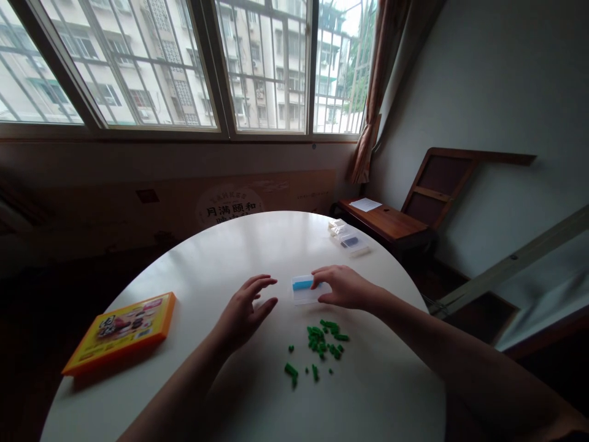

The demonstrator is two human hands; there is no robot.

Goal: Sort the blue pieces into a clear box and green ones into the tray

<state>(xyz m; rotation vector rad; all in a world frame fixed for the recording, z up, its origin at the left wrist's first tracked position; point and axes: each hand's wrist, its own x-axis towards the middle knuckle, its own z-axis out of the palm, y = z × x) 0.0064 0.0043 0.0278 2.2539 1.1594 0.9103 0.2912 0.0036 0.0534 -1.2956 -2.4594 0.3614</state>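
Observation:
A small clear plastic box (304, 297) with a blue strip (302, 285) along its far side rests on the white round table (221, 252). My right hand (343, 286) is at the box's right end, thumb and fingers closed around that part and covering it. To the left of the box, my left hand (246, 310) hovers with its fingers apart and holds nothing. Nearer to me lies a loose pile of small green pieces (318, 341), some short and some longer, with several strays around it. Their exact kind is too small to make out.
An orange and yellow flat box (126, 328) lies at the table's left edge. Clear plastic cases (352, 240) sit at the far right edge. Beyond stands a wooden bench (391, 222) with a white sheet (366, 204) on it, below a barred window.

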